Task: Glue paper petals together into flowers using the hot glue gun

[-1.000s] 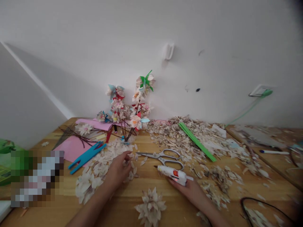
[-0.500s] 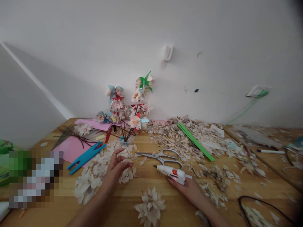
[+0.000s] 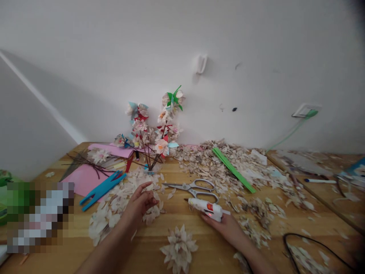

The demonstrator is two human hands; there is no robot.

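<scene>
My right hand [image 3: 228, 230] is wrapped round a white hot glue gun [image 3: 204, 208], its dark nozzle pointing left and a small red light lit on its side. My left hand [image 3: 142, 201] hovers over pale loose petals [image 3: 112, 213], index finger stretched out and the other fingers loosely curled, with nothing visible in it. Between my forearms a flower made of pale petals [image 3: 179, 249] lies on the wooden table. Silver scissors [image 3: 189, 186] lie just beyond the glue gun, blades to the left.
Several flowers on stems [image 3: 155, 140] stand by the wall. Blue strips [image 3: 102, 190], pink paper [image 3: 81, 180] and dark sticks [image 3: 91, 165] lie left. Petal scraps [image 3: 205, 160] and green strips [image 3: 234, 170] cover the back right. A black cable [image 3: 288, 243] curves at right.
My left hand has turned slightly, its fingers now curled a little more differently. The whole view has shifted slightly. My right hand still holds the glue gun in the same place.
</scene>
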